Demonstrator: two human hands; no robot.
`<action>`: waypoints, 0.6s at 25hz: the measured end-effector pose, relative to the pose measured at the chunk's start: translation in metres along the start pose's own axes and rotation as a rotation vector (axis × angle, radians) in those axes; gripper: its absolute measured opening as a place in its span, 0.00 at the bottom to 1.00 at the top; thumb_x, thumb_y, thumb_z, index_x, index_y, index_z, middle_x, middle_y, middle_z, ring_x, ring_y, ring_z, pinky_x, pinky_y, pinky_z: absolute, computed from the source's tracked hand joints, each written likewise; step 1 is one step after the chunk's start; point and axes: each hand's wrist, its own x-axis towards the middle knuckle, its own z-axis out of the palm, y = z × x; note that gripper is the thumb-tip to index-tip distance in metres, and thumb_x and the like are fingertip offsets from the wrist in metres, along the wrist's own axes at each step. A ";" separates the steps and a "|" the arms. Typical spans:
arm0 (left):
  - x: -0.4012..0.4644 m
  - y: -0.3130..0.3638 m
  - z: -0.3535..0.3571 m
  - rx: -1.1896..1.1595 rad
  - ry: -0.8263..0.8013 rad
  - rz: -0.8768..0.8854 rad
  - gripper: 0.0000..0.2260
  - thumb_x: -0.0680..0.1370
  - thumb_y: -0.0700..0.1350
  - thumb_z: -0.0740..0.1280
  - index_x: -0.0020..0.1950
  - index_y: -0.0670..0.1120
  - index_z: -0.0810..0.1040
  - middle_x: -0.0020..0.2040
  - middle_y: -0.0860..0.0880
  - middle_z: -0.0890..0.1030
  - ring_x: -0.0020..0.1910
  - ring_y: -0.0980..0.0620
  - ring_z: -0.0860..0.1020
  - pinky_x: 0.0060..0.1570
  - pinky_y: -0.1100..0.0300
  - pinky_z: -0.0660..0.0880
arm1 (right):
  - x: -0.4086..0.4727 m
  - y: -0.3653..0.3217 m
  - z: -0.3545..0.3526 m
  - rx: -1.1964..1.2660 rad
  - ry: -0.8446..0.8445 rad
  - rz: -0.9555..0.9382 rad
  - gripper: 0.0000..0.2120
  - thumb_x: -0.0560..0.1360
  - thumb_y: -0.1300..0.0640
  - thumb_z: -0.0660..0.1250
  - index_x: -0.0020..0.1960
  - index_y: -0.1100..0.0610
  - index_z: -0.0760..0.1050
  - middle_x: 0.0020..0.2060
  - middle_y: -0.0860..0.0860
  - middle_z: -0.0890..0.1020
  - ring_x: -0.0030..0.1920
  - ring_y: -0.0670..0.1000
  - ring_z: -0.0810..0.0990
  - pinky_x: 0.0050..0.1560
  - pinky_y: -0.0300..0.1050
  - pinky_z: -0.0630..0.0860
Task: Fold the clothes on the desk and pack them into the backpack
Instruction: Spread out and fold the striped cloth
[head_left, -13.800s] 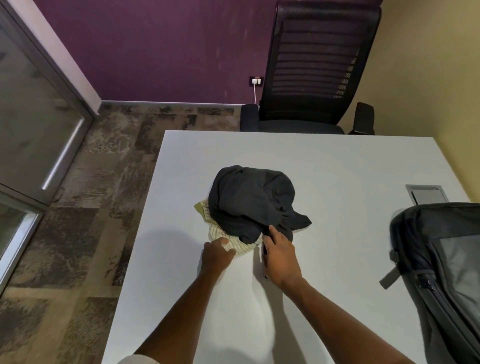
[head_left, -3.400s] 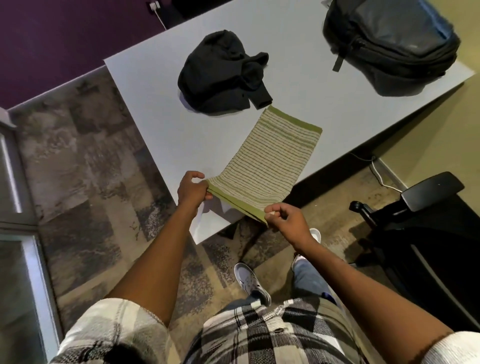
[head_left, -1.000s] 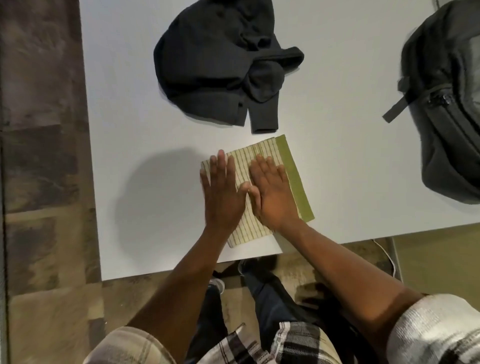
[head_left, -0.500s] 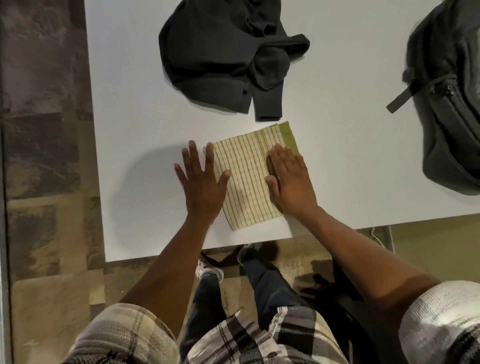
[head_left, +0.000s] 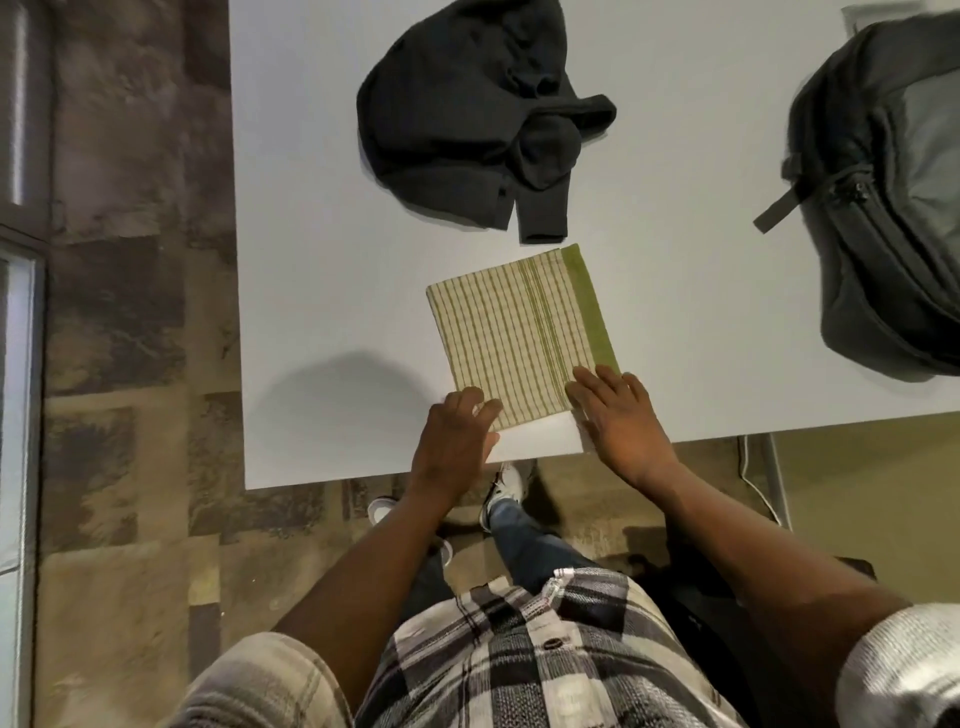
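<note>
A folded green-striped cloth (head_left: 519, 332) lies flat near the front edge of the white desk (head_left: 311, 260). My left hand (head_left: 454, 441) touches its near left corner with slightly bent fingers. My right hand (head_left: 618, 415) lies flat, with straight fingers on the cloth's near right corner. A crumpled dark garment (head_left: 467, 109) lies just behind the cloth. The dark grey backpack (head_left: 883, 197) lies at the right of the desk, with its zip shut as far as I can see.
The desk's front edge runs just under my wrists, with patterned carpet (head_left: 130, 364) below and to the left. A glass door frame (head_left: 21, 312) stands at the far left. A white cable (head_left: 753, 483) hangs beside a desk leg on the right.
Both hands have slid back from the middle of the striped cloth to its near corners. The cloth now shows almost whole and lies flat.
</note>
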 end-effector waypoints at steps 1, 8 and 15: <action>0.000 0.000 -0.001 0.008 0.024 0.000 0.18 0.74 0.45 0.76 0.63 0.46 0.79 0.59 0.45 0.80 0.54 0.46 0.79 0.51 0.53 0.78 | 0.000 0.003 -0.003 -0.010 0.010 0.008 0.23 0.80 0.58 0.65 0.74 0.52 0.69 0.76 0.52 0.69 0.77 0.58 0.64 0.76 0.59 0.58; 0.002 -0.020 0.006 -0.010 0.253 0.156 0.07 0.79 0.35 0.64 0.52 0.40 0.81 0.43 0.42 0.80 0.39 0.45 0.78 0.35 0.51 0.79 | 0.004 0.001 -0.017 -0.059 0.056 -0.008 0.23 0.72 0.64 0.74 0.65 0.53 0.76 0.68 0.53 0.76 0.69 0.61 0.72 0.68 0.58 0.68; -0.004 -0.034 -0.003 -0.306 0.123 -0.044 0.11 0.77 0.38 0.65 0.59 0.42 0.81 0.54 0.44 0.84 0.48 0.44 0.83 0.44 0.50 0.82 | 0.009 -0.006 -0.019 -0.049 0.142 -0.061 0.17 0.70 0.65 0.73 0.58 0.56 0.79 0.59 0.53 0.80 0.60 0.60 0.76 0.59 0.56 0.73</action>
